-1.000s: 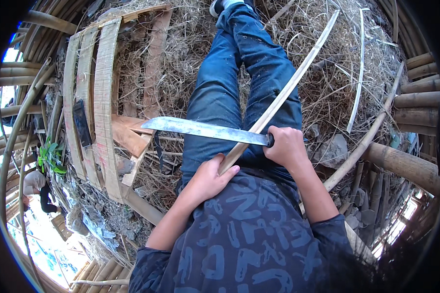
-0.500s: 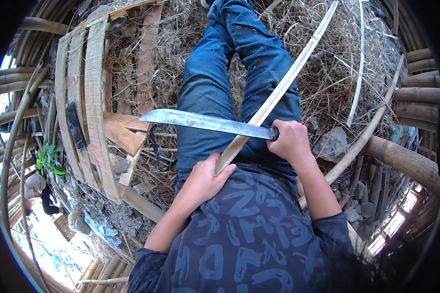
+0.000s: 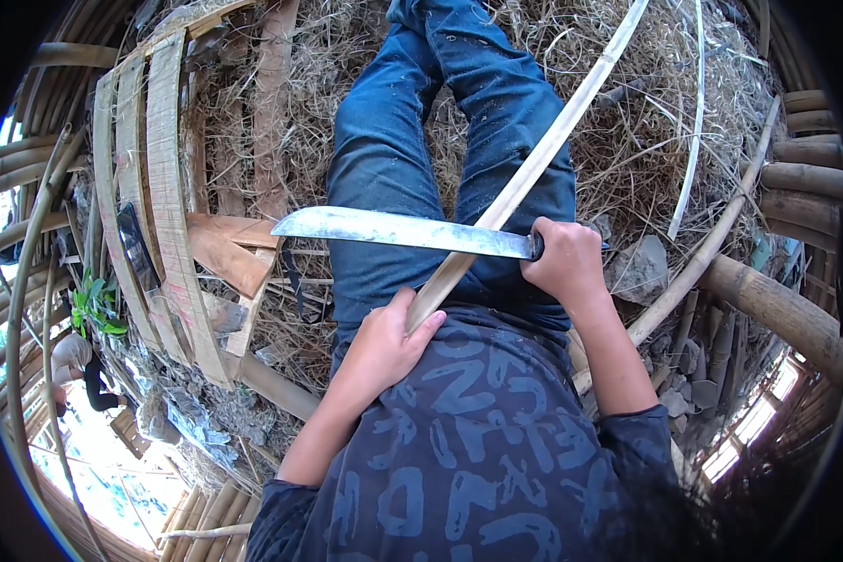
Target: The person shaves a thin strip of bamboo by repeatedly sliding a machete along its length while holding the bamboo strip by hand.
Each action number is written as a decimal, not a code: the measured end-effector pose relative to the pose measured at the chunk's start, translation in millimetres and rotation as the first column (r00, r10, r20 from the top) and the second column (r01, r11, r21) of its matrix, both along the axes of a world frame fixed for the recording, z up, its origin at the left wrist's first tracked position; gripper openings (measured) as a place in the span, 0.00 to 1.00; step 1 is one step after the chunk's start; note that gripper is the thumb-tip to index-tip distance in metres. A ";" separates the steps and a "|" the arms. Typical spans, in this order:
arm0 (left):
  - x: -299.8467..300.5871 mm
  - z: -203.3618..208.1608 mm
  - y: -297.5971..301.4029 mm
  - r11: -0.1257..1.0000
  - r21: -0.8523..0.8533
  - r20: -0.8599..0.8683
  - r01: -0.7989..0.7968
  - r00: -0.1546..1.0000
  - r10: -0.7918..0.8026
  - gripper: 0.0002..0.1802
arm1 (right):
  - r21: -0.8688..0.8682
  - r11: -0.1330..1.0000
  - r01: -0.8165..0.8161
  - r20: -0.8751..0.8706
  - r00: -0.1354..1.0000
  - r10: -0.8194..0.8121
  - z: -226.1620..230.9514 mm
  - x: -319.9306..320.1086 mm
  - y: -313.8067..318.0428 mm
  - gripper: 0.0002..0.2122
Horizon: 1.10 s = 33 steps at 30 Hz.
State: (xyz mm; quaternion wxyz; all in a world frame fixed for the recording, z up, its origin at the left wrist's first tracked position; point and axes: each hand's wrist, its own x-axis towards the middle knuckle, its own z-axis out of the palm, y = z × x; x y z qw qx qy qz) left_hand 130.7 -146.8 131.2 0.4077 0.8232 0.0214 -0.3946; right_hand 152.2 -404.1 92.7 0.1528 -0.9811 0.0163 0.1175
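My right hand [image 3: 568, 258] is closed around the dark handle of a machete [image 3: 384, 229]. Its long blade points left across my thighs, over a pale bamboo strip [image 3: 553, 150]. Blade and strip cross just beyond my lap, where they appear to touch. My left hand [image 3: 384, 342] grips the strip's near end against my waist, thumb on top. From there the strip slants up and to the right, past my right knee and out at the top edge. The handle is mostly hidden inside my fist.
A wooden slatted frame [image 3: 167, 178] lies at left, with a dark phone-like slab [image 3: 139, 245] on it. Dry fibres and shavings [image 3: 628, 159] cover the ground around my legs. A rock [image 3: 639, 270] and a thick bamboo pole [image 3: 773, 314] are at right. Another person [image 3: 73, 361] is at far left.
The machete's handle end has shifted slightly right and away from me, and more of the blade's bright face shows. My left hand still holds the strip in much the same place.
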 end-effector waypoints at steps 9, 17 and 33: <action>3.5 3.7 6.7 1.000 -0.003 -0.011 0.001 1.000 -0.001 0.19 | -0.067 0.996 0.052 0.083 0.995 -0.047 -6.8 5.6 -21.3 0.06; -7.2 -0.6 25.6 0.999 -0.035 -0.068 -0.029 0.997 0.027 0.21 | -0.251 0.757 0.603 0.110 0.795 -0.596 0.8 49.9 -167.1 0.12; -14.5 25.8 17.9 0.988 0.137 0.204 -0.066 0.978 0.037 0.20 | 0.272 0.962 0.009 0.089 0.995 -0.035 6.0 -2.7 2.6 0.12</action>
